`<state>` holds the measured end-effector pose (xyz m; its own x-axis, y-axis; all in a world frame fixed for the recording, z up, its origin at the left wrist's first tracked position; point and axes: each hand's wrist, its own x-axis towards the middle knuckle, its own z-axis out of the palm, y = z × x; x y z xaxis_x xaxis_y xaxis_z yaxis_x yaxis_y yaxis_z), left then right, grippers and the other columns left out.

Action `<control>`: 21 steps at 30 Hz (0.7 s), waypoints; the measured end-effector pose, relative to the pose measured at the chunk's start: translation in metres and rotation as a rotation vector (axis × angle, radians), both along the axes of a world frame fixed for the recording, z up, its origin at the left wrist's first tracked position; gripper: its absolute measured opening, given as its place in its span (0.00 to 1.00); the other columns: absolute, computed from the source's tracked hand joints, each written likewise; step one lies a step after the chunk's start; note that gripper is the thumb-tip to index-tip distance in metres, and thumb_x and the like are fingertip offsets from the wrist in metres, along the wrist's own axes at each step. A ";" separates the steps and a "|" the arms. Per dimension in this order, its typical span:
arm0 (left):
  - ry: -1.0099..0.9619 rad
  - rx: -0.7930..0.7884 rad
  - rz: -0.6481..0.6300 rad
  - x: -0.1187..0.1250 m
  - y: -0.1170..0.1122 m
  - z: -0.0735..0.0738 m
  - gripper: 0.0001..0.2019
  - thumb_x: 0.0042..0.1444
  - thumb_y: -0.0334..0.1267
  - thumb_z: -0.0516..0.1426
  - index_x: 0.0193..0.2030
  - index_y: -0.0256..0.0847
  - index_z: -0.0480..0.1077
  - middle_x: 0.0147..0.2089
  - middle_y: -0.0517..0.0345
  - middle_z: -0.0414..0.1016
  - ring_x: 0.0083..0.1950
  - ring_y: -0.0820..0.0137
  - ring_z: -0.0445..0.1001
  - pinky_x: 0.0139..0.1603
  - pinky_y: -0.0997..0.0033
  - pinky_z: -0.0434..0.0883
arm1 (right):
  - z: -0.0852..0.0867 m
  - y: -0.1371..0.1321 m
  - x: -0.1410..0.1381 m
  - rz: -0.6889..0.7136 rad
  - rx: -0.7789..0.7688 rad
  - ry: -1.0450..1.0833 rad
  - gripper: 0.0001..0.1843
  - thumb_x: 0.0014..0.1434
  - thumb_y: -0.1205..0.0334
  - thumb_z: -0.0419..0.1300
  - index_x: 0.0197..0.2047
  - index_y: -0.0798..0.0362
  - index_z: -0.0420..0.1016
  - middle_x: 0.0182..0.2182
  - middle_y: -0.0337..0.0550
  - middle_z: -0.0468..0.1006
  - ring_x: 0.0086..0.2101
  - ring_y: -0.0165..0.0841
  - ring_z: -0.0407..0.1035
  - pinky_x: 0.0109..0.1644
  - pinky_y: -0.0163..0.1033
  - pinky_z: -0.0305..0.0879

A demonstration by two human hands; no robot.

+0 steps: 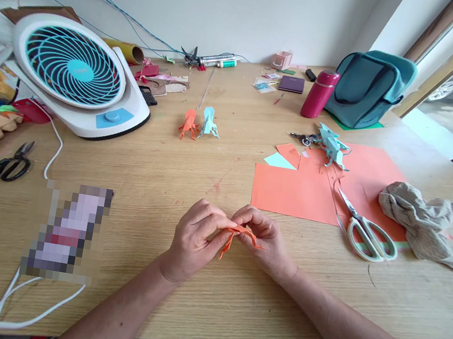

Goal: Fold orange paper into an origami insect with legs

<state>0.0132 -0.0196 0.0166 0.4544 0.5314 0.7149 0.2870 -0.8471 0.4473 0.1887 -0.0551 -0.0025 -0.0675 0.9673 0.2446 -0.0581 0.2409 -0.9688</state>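
Between my two hands is a small folded orange paper figure (241,230) with thin, bent legs, held above the wooden table. My left hand (196,239) pinches its left end between thumb and fingers. From the other side, my right hand (265,244) grips it, with the fingers curled behind the paper. Part of the figure is hidden by the fingers. Farther back stand an orange folded paper figure (189,123) and a light blue one (209,122), side by side. More light blue folded figures (332,145) lie at the right.
Orange paper sheets (296,193) lie right of my hands, with white-handled scissors (371,237) and a crumpled cloth (416,218). A fan (73,69), black-handled scissors (5,164) and a pixelated flat object (68,230) are at left. A red bottle (320,94) stands beside a teal bag (365,94).
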 end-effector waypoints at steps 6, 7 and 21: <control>0.020 0.022 0.008 -0.001 0.000 -0.001 0.05 0.65 0.31 0.60 0.42 0.43 0.77 0.33 0.58 0.75 0.35 0.70 0.72 0.39 0.69 0.71 | -0.008 0.000 -0.001 -0.008 0.029 -0.029 0.13 0.63 0.49 0.66 0.33 0.49 0.75 0.31 0.39 0.73 0.31 0.32 0.68 0.38 0.40 0.66; 0.022 0.024 0.009 -0.001 0.000 -0.001 0.05 0.65 0.30 0.60 0.42 0.44 0.77 0.33 0.58 0.75 0.35 0.70 0.71 0.38 0.69 0.70 | -0.010 0.000 -0.002 -0.012 0.031 -0.037 0.13 0.63 0.50 0.65 0.34 0.49 0.75 0.31 0.39 0.73 0.31 0.32 0.68 0.37 0.39 0.66; -0.375 -0.698 0.177 -0.006 0.018 -0.005 0.11 0.59 0.39 0.63 0.28 0.39 0.70 0.29 0.63 0.67 0.31 0.74 0.64 0.33 0.75 0.64 | -0.015 -0.073 0.199 -0.818 0.060 -1.298 0.28 0.66 0.33 0.50 0.50 0.45 0.77 0.43 0.61 0.78 0.40 0.50 0.75 0.38 0.55 0.67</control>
